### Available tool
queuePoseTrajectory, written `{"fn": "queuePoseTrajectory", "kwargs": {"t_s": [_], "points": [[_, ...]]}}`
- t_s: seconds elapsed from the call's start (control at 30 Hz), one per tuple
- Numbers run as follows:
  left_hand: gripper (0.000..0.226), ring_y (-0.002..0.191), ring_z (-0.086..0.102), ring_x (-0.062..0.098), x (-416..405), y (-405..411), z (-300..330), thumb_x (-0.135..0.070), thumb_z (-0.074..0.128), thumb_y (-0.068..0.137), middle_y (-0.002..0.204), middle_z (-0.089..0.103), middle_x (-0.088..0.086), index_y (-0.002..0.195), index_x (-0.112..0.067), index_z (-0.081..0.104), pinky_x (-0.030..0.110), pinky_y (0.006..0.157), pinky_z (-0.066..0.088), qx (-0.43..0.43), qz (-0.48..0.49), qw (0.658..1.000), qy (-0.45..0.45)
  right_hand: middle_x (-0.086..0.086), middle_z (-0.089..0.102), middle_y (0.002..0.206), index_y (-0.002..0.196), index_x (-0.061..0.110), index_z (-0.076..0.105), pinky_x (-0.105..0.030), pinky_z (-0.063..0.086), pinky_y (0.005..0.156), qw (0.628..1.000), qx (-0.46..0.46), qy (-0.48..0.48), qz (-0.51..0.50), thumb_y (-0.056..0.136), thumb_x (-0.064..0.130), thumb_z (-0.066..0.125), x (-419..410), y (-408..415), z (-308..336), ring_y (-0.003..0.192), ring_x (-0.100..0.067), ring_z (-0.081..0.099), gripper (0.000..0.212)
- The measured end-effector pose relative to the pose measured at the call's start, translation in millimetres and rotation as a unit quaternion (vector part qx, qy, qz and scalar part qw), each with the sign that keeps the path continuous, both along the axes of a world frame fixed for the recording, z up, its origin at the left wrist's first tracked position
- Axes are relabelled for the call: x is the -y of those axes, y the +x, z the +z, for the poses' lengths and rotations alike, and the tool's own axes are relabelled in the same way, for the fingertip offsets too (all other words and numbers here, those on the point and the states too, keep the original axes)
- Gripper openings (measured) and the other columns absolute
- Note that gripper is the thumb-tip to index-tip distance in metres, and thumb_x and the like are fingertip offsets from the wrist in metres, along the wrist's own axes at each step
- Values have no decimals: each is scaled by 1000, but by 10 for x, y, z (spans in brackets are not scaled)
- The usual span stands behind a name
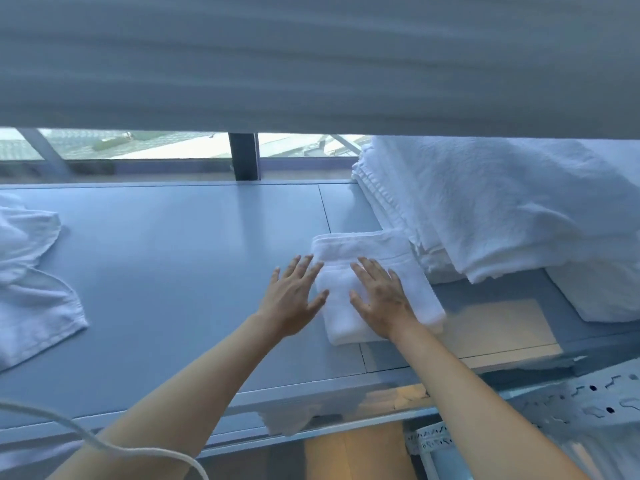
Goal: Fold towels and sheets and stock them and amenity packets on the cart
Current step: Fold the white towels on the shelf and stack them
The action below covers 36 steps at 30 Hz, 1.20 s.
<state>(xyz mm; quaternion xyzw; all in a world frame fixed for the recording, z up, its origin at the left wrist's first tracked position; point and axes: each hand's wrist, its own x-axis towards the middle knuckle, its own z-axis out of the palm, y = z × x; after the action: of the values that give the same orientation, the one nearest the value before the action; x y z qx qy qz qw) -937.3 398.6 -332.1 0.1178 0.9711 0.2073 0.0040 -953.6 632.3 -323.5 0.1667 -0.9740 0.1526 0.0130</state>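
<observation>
- The folded white hand towel (374,282) lies on the counter (173,271), just beside the stack of folded towels (485,209).
- Right hand (382,297) rests flat on it, fingers spread; left hand (294,296) is spread at its left edge.
- Probably soft, light, floppy: best lifted from underneath, both sides, to keep the folds.
- A loose cloth (31,271) lies well apart from it.

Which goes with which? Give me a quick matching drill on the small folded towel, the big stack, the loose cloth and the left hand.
Things:
1. small folded white towel
2. tall stack of folded white towels
3. crumpled white cloth
4. left hand

States:
A. far left of the grey table
B. flat under the right hand
C. right of the small towel
D. fingers spread, at the towel's left edge

Pairs: 1-B, 2-C, 3-A, 4-D
</observation>
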Motion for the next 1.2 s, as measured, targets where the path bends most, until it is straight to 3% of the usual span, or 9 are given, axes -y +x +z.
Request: {"fn": "queuePoseTrajectory", "kwargs": {"t_s": [0.43, 0.77, 1.0, 1.2], "points": [[67, 156, 20, 26, 2735, 1048, 315, -54, 46, 100, 168, 26, 5, 158, -23, 34, 55, 121, 23, -38, 232, 968, -91, 2, 21, 170, 159, 24, 34, -48, 18, 124, 979, 3, -72, 193, 104, 42, 48, 2863, 220, 339, 157, -19, 17, 60], [70, 150, 31, 32, 4885, 1800, 501, -54, 55, 93, 162, 38, 11, 154, -21, 43, 60, 117, 28, -54, 335, 933, -124, 1, 17, 171, 161, 26, 31, -46, 17, 125, 965, 15, -64, 255, 103, 46, 50, 4974, 771, 439, 157, -20, 16, 64], [82, 154, 20, 35, 6041, 2168, 558, -61, 59, 89, 167, 23, 10, 159, -29, 29, 66, 117, 23, -31, 386, 914, -124, 0, 18, 171, 161, 28, 28, -48, 26, 121, 962, 12, -58, 267, 97, 53, 56, 6144, 944, 523, 155, -24, 21, 74], [95, 157, 5, 35, 6474, 2205, 510, -76, 51, 87, 171, 6, 6, 162, -38, 7, 70, 118, 20, 30, 394, 913, -104, -2, 12, 172, 162, 31, 25, -57, 28, 120, 965, 15, -54, 255, 89, 59, 65, 6881, 863, 681, 157, -27, 16, 88]]}}
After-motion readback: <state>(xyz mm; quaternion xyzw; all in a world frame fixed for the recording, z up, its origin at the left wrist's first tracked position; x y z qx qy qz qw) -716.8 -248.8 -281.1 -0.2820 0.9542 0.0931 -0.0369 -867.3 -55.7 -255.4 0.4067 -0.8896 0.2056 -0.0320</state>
